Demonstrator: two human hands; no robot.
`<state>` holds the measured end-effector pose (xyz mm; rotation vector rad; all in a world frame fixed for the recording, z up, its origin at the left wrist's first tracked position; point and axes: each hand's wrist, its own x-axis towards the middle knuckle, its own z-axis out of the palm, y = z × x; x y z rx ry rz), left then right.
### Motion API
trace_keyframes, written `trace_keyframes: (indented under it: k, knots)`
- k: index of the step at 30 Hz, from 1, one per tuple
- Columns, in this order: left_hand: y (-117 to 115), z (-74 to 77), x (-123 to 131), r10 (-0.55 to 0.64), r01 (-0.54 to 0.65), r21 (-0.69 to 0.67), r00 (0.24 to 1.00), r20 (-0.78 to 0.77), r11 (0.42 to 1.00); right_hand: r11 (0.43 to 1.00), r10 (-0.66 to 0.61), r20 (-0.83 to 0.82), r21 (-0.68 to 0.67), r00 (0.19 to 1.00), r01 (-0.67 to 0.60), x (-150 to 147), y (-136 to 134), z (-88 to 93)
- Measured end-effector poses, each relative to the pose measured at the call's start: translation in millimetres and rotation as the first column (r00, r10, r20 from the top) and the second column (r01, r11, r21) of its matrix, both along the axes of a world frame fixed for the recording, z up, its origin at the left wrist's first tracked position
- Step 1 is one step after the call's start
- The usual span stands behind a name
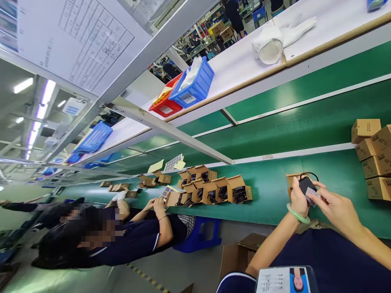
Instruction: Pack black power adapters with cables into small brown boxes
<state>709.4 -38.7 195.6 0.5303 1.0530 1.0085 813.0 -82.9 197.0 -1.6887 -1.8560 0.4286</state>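
My left hand [298, 200], with a pale green bangle at the wrist, is closed around a black power adapter [306, 185] with a looped black cord. Against the adapter's near side lies a small, shiny, clear-looking packet [312, 197]; what is in it cannot be made out. The fingers of my right hand [338, 208] pinch this packet. An open brown carton [290, 179] stands on the green bench just behind my left hand, partly hidden by it.
Several open cartons [216, 192] with black items stand in rows along the green bench [265, 187]. Closed cartons [378, 156] are stacked at right. A co-worker [128, 236] sits at left. Above, a shelf holds a blue bin [195, 85], a red bin [166, 99] and a white glove [269, 47].
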Motion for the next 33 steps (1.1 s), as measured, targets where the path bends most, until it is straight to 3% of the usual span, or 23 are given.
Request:
trace_keyframes:
  k: [3,6,8,10,12,14,17,19,21,23,25,28,30,33]
  knots:
    - [-2,6.3,-2,-0.044,0.048,0.128,0.999,-0.03,0.991,0.987,0.039,0.043,0.151,0.998,-0.045,0,-3,2.8]
    - [3,11.5,-2,0.024,-0.021,0.063,0.999,-0.038,0.998,0.886,0.227,0.002,0.414,0.974,-0.207,3,-16,15.3]
    - [8,13.1,-3,0.069,-0.068,0.028,0.997,-0.031,0.997,0.845,0.336,-0.101,0.472,0.936,-0.253,3,-22,22.6]
    - [10,13.3,-4,0.069,-0.068,0.057,0.997,-0.031,0.996,0.917,0.257,-0.238,0.364,0.936,-0.159,2,-22,23.9]
    - [8,12.4,-5,0.027,-0.023,0.093,0.999,-0.042,0.995,0.985,0.079,-0.297,0.173,0.951,-0.028,-1,-15,18.1]
    - [3,11.0,-5,-0.022,0.028,0.095,0.997,-0.067,0.995,1.0,-0.013,-0.277,0.023,0.961,0.021,-2,-6,8.5]
    - [-2,9.2,-6,-0.072,0.089,0.128,0.989,-0.129,0.988,0.992,-0.027,-0.255,-0.129,0.967,-0.006,-2,1,-0.6]
    - [-1,8.3,-7,-0.083,0.112,0.168,0.981,-0.173,0.979,0.995,-0.018,-0.228,-0.104,0.973,-0.007,-1,-4,3.2]
    - [3,7.2,-8,-0.064,0.092,0.147,0.98,-0.189,0.985,0.993,0.093,-0.18,0.086,0.979,-0.078,1,-15,14.4]
    - [7,5.8,-9,-0.018,0.034,0.096,0.986,-0.168,0.995,0.928,0.291,-0.144,0.282,0.946,-0.243,2,-27,27.4]
    - [10,4.4,-10,0.023,-0.01,0.097,0.99,-0.136,0.995,0.9,0.37,-0.194,0.318,0.908,-0.299,2,-31,34.4]
    - [8,2.8,-11,-0.012,0.027,0.15,0.995,-0.098,0.988,0.993,0.11,-0.322,0.07,0.94,-0.092,1,-20,24.9]
    - [3,1.7,-11,-0.053,0.069,0.152,0.993,-0.104,0.986,0.992,-0.032,-0.335,-0.127,0.942,-0.012,0,-7,10.1]
    - [-4,0.8,-10,-0.072,0.091,0.142,0.988,-0.135,0.986,0.971,-0.05,-0.337,-0.237,0.94,-0.033,-1,3,-3.1]
